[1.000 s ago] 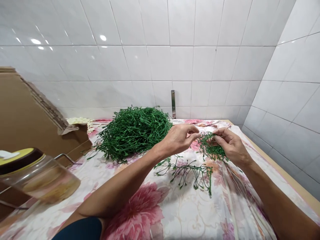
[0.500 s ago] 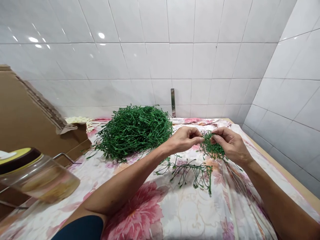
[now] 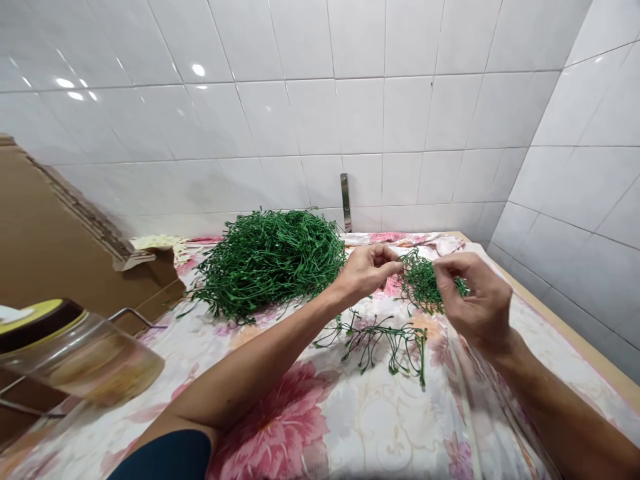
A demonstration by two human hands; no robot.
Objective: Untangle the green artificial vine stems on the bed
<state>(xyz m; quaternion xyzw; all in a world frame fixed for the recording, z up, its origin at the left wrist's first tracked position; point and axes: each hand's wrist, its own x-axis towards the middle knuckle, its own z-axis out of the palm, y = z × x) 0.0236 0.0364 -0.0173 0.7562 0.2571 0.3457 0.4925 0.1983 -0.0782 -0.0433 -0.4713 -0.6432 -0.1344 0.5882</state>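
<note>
My left hand [image 3: 369,272] is closed, thumb and fingers pinching the edge of a small tangle of thin green sprigs [image 3: 421,283], which look like artificial plant stems with small bud-like tips. At the right of that tangle is my right hand [image 3: 477,300], blurred, its thumb and forefinger pressed together. Whatever may be between those fingertips is too small to make out. Nearer to me, a few loose green stems [image 3: 385,339] lie spread on the floral cloth [image 3: 380,427]. A large heap of the same green stems [image 3: 275,260] rests left of my left hand.
On the left stand a brown cardboard box [image 3: 55,220] and a clear jar [image 3: 105,363] with a yellow and brown lid, beside a metal wire rack [image 3: 127,313]. White tiled walls [image 3: 280,120] close off the back and right. A metal strip [image 3: 345,200] is fixed to the back wall.
My right hand has drawn away from my left, toward me and slightly right. My left hand keeps its pinch at the tangle's edge. The view has shifted slightly.
</note>
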